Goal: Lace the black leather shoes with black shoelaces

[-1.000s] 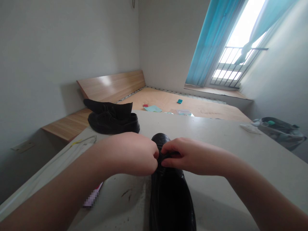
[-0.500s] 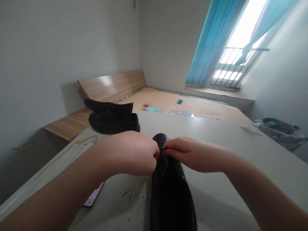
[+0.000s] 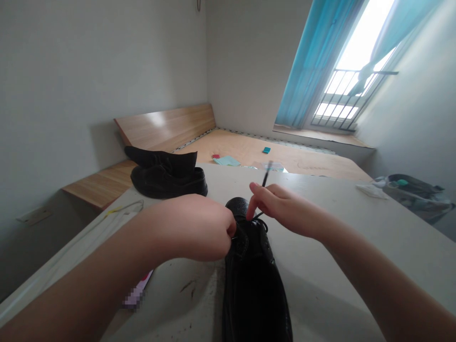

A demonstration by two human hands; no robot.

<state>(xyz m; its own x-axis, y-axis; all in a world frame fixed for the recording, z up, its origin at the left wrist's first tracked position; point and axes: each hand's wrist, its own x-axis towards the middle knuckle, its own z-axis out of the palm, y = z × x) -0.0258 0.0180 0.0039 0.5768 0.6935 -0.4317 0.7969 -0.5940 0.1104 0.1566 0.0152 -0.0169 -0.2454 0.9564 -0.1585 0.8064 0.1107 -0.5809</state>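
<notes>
A black leather shoe (image 3: 254, 285) lies on the white table, its toe pointing away from me and its dark opening towards me. My right hand (image 3: 272, 202) is just above the lacing on the right side, its thumb and fingers closed on a black shoelace (image 3: 265, 176). The lace's end sticks up past the fingers, and another stretch runs down to the shoe. At the left side of the lacing, my left hand (image 3: 204, 228) is closed in a fist against the shoe. Its fingertips are turned away, so whatever they grip is hidden.
Another black shoe (image 3: 169, 183) stands at the table's far left, with a black piece (image 3: 171, 161) resting on it. A partly blurred phone (image 3: 138, 289) lies below my left forearm. White tissue (image 3: 371, 191) and a grey bag (image 3: 420, 194) are at the right of the white table (image 3: 331, 228).
My right hand has lifted slightly away from the lacing, and the shoelace's end now shows above its fingers. My left hand has stayed in place at the shoe.
</notes>
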